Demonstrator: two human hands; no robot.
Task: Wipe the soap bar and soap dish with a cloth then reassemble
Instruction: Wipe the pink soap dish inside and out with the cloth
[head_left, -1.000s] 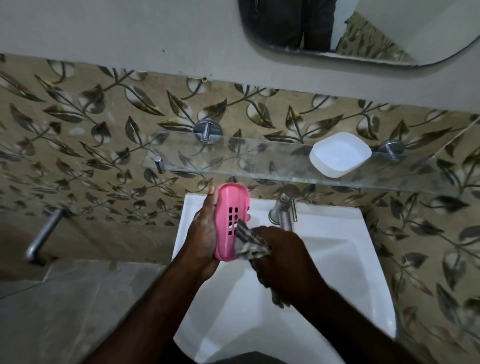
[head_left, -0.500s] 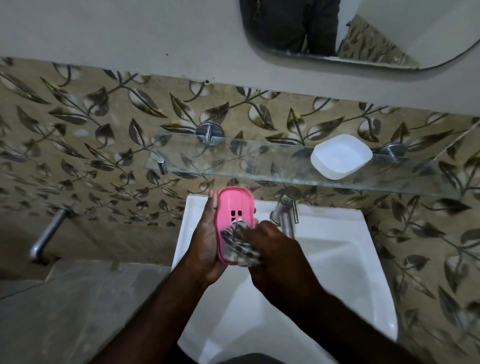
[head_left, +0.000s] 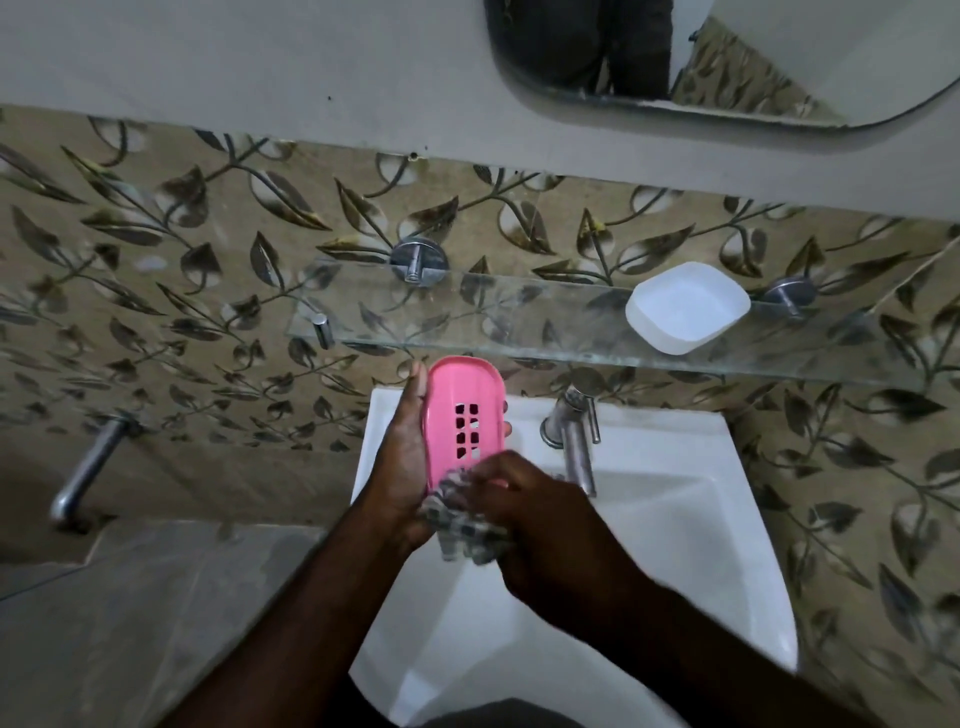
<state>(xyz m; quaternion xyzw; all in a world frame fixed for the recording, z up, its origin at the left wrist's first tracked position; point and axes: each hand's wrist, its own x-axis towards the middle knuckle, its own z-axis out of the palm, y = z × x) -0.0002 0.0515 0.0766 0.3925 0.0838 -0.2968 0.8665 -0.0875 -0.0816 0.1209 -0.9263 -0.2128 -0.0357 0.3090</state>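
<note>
My left hand (head_left: 402, 457) holds a pink slotted soap dish tray (head_left: 462, 405) upright over the white sink (head_left: 675, 545), gripping it from the left side. My right hand (head_left: 535, 514) is closed on a checked cloth (head_left: 462, 525) and presses it against the lower end of the pink tray. A white soap dish base (head_left: 685, 306) sits on the glass shelf (head_left: 493, 317) at the right. No soap bar shows in this view.
A steel tap (head_left: 574, 441) stands at the back of the sink, just right of my hands. A metal pipe (head_left: 85, 478) sticks out of the leaf-patterned wall at the left. A mirror (head_left: 727, 57) hangs above.
My right hand slid the cloth from the tray's right side onto its face, then down to its lower end. The tray stayed upright in my left hand.
</note>
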